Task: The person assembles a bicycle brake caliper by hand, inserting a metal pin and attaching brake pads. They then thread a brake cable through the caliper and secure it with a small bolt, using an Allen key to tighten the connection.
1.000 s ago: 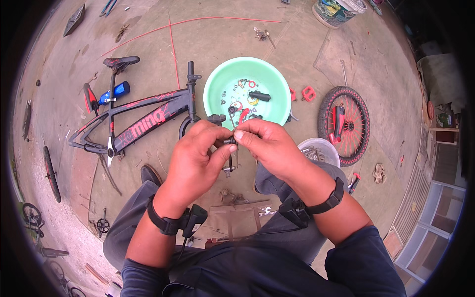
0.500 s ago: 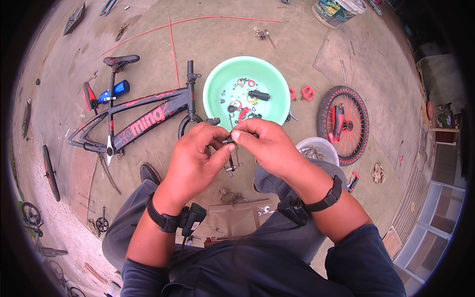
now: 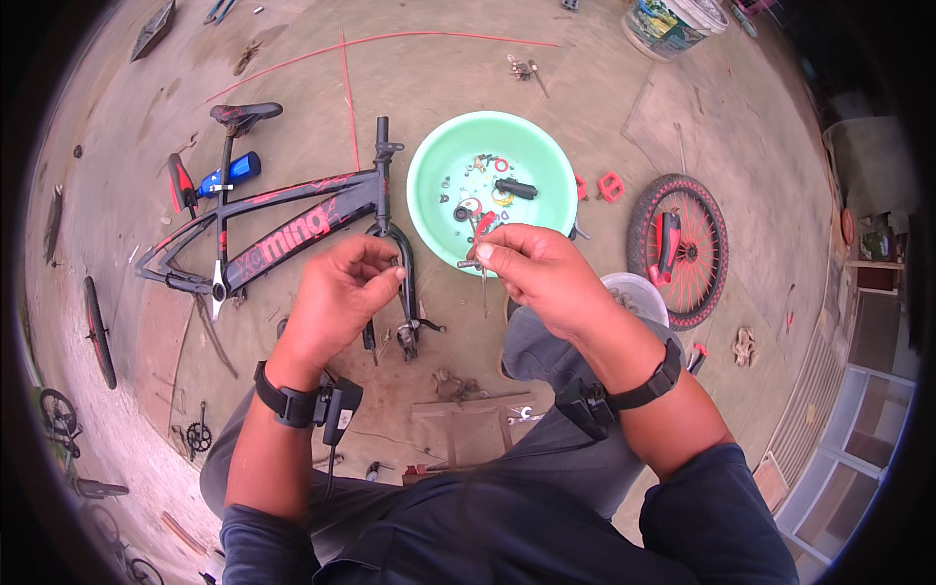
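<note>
My right hand (image 3: 546, 278) pinches a short grey metal piece (image 3: 468, 263) between thumb and fingers, over the near rim of a mint-green basin (image 3: 421, 219). A thin metal rod (image 3: 485, 292) points down from the same grip; how the two join is too small to tell. To the left, my left hand (image 3: 341, 292) is apart from it with thumb and fingers closed together. Something small and dark shows at its fingertips, its kind unclear. Behind that hand lies a black and red bicycle frame (image 3: 292, 229) with its fork (image 3: 408, 283). Small loose parts and a black tube-shaped piece (image 3: 515, 188) lie in the basin.
Right of the basin are red pedals (image 3: 610, 186), a spoked wheel (image 3: 682, 253) with a red-black piece on it, and a pale bowl (image 3: 639, 292) partly behind my right hand. A blue bottle (image 3: 232, 174) stands by the frame. Wrenches (image 3: 525, 416) lie between my legs.
My hands have come apart: the left moved left and slightly down, away from the metal piece. The right stays near the basin's near rim, still gripping. The view shifted slightly.
</note>
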Available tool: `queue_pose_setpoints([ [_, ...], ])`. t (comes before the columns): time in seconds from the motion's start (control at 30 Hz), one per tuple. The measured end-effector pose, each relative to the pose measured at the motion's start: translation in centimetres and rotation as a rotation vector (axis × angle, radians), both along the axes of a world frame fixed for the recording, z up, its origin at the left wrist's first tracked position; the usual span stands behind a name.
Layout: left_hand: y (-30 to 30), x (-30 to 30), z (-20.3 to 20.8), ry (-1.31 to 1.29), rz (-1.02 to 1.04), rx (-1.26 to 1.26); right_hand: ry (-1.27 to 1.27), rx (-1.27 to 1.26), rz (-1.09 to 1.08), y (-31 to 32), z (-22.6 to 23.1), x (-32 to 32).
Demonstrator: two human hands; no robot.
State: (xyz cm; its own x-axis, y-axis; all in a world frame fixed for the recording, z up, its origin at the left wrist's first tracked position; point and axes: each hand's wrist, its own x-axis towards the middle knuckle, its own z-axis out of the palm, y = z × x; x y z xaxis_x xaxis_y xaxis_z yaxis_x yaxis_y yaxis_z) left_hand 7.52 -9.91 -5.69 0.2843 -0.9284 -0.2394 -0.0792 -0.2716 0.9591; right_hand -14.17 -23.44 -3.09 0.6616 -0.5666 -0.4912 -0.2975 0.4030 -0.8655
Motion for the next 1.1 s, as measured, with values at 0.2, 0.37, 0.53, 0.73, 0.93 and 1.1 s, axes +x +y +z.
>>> queue_pose_setpoints([
  [0.2,2.5,5.8,-8.3,-0.278,-0.038,0.256,-0.002,0.097,0.04,0.1,1.0,0.7],
  [0.37,5.9,9.6,-14.5,-0.57,-0.208,0.456,-0.011,0.105,0.074,0.6,1.6,1.6],
  [0.53,8.3,12.7,-19.3,-0.718,-0.353,0.563,0.059,0.116,0.123,0.8,2.6,3.1],
  [0.73,9.3,14.3,-24.8,-0.779,-0.5,0.744,0.0,0.167,0.118,0.5,1.9,5.2],
  [0.93,7.8,11.9,-28.6,-0.776,-0.601,0.823,0.064,0.33,0.106,-0.1,1.0,7.1],
  [1.1,8.5,11.0,-28.9,-0.777,-0.558,0.808,0.072,0.379,0.088,-0.3,0.7,7.4],
])
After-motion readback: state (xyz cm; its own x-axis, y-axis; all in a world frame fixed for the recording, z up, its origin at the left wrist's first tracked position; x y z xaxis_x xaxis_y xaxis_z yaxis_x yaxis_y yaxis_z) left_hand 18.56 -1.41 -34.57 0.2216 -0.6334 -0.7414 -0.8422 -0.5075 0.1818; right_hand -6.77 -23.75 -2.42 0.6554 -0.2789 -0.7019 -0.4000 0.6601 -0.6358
